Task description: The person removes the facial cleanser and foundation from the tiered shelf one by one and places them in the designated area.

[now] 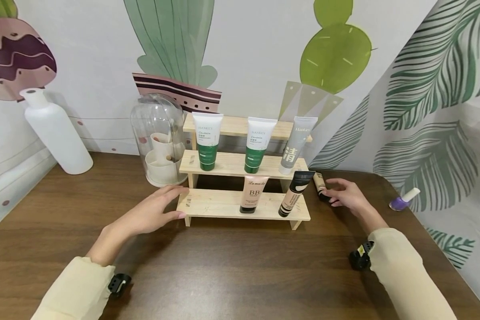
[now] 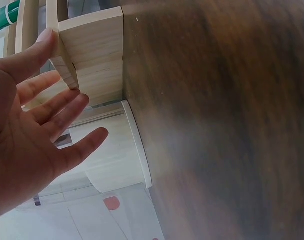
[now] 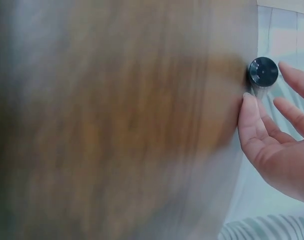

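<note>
The small beige tube with a black cap (image 1: pixel 320 185) lies on the dark brown wooden surface (image 1: pixel 232 271) just beside the right end of the pale three-step wooden rack (image 1: pixel 224 203), cap end pointing toward the person. The right hand (image 1: pixel 348 195) reaches it from the right with fingers spread and only lightly bent; the thumb and fingertips (image 3: pixel 252 107) are at the tube's cap, touching or very nearly so, but the grip has not closed round it. The left hand (image 1: pixel 152 213) lies open at the rack's left end, straight fingers (image 2: pixel 46 42) against the edge of the bottom step, likely to steady the light rack. On that bottom step a peach tube marked BB (image 1: pixel 253 194) and a beige tube with a black top (image 1: pixel 294 193) stand cap down, leaning back on the step above, so their labels face forward. The middle step carries two white-and-green tubes (image 1: pixel 207 140) and a grey tube (image 1: pixel 296 144), leaning the same way. Left of the rack stands a clear domed organiser with a cream insert (image 1: pixel 160 140), farther left a tall white bottle (image 1: pixel 56 131). A small purple nail polish bottle (image 1: pixel 402 201) lies well apart at the right edge.
</note>
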Available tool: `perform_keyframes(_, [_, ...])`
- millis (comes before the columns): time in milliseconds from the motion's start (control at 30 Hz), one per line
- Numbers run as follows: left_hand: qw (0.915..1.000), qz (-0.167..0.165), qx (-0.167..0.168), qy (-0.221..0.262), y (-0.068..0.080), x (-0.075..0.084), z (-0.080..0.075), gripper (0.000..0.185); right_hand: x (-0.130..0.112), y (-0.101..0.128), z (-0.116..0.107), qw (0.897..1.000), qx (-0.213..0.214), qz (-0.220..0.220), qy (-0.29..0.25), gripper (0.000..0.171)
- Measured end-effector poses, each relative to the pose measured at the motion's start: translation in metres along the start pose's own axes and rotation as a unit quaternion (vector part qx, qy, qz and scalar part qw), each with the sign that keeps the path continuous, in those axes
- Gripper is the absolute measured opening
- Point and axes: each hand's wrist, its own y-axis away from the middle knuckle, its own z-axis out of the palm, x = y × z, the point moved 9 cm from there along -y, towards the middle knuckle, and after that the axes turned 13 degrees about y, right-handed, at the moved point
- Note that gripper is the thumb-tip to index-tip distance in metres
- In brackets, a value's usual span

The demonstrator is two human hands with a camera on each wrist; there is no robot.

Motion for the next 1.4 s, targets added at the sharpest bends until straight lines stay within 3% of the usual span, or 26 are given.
perform_keyframes(467, [1.0,-0.006,-0.006,0.004,0.001,0.001,0.0,0.053,-0.009,0.027,-0.006,0.998,-0.03,-0.046,0.028,0.063])
perform_keyframes(800, [1.0,-0.006,-0.007,0.003,0.001,0.0,0.0,0.053,-0.043,0.053,-0.008,0.992,-0.019,-0.119,0.042,0.051])
perform_keyframes(1133, [0.9999,-0.007,-0.007,0.003,0.001,0.001,-0.001,0.053,-0.093,0.088,-0.003,0.978,0.0,-0.199,0.065,0.04])
perform_keyframes(1400, [1.0,-0.004,-0.007,0.003,0.001,0.001,-0.001,0.053,-0.127,0.111,0.007,0.957,0.014,-0.279,0.081,0.033])
